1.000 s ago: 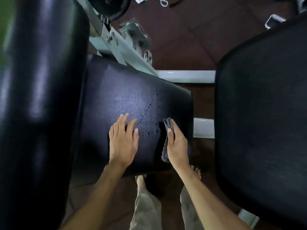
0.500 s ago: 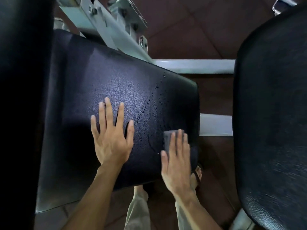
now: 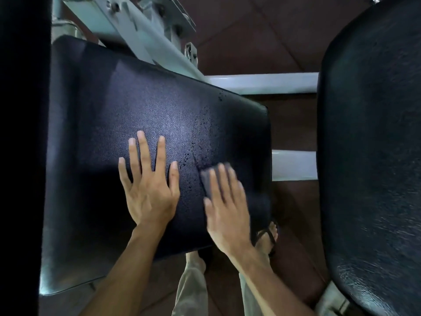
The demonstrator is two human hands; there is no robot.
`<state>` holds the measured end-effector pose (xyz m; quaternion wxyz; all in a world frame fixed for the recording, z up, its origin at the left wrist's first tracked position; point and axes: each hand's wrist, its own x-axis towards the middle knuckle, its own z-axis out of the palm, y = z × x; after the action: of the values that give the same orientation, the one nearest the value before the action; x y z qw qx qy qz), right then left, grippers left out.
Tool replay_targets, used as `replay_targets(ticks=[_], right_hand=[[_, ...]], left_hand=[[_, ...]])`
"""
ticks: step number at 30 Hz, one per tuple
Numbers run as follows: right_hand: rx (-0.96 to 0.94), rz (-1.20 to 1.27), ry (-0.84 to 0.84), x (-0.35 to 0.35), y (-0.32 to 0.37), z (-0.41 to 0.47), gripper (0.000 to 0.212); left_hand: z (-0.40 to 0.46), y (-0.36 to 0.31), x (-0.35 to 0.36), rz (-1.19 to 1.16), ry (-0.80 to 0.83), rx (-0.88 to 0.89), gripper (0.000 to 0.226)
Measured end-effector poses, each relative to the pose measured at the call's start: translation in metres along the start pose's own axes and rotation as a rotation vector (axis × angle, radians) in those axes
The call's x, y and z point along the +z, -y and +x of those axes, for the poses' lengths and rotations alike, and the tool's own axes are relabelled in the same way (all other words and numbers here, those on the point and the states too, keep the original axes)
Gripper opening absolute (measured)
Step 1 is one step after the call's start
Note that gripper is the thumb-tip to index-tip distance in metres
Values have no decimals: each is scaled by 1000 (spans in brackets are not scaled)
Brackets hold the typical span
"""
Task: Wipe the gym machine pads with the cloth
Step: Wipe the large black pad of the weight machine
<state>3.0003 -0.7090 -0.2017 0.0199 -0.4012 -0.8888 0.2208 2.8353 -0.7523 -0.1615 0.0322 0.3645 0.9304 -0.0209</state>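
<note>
A black textured gym pad (image 3: 127, 106) fills the centre of the head view, with water droplets scattered over its right part. My left hand (image 3: 149, 185) lies flat on the pad, fingers spread, holding nothing. My right hand (image 3: 227, 201) presses flat on a small grey cloth (image 3: 208, 181) near the pad's right end; the hand is blurred by motion and hides most of the cloth. Only the cloth's upper left corner shows past my fingers.
A second black pad (image 3: 373, 144) stands at the right. Another dark pad (image 3: 20, 133) runs down the left edge. The pale metal frame (image 3: 145, 35) and two crossbars (image 3: 262, 83) lie behind. Below are my legs and sandalled foot (image 3: 267, 238) on the dark red floor.
My right hand turned from edge-on to flat on the cloth and is sliding it over the wet patch. My left hand spread its fingers. The view shifted closer to the pad.
</note>
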Motion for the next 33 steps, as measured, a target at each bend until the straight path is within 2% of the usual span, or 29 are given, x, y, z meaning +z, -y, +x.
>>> replay_targets(ticks=[3,6,8,10,12,15,17,19,21,25,27,28,30,33], right_hand=[[239,-7,-4,3,-39,-9,58],[473,74,-106,-11,-55,65,59],[562,178,-159,-21,-52,132,61],[499,202,-177,-27,-32,175,66],[276,182,-183,-25,-3,180,64],[-14,174,-138,-15,22,113,54],[-88,102,-78,-6,11,46,53],[-63,65,-38,2,-15,-8,54],[69,93,-24,3,-46,-23,55],[371,127,-135,-13,-62,61,54],[438,183,-180,-21,-44,124,57],[406,180,-200,-22,-29,144,57],[206,136,-220,-18,6,147,56],[-49,138,-97,-12,38,73,54]], left_hand=[[-1,1,0,8,-8,-2,59],[0,0,1,23,-14,1,59],[0,-1,3,32,-17,0,59],[1,-1,3,26,-13,-5,59],[1,-2,2,19,-14,-7,59],[-1,-1,1,14,-17,-16,57],[-1,-1,1,4,-15,-21,56],[-1,-1,1,-2,-18,-26,56],[-1,-2,1,-4,-23,-26,56],[0,-3,1,7,-23,-26,56],[0,-3,0,6,-24,-26,56],[0,-3,1,8,-28,-25,56],[-1,-3,0,12,-33,-26,56],[-2,-2,-1,2,-43,-21,55]])
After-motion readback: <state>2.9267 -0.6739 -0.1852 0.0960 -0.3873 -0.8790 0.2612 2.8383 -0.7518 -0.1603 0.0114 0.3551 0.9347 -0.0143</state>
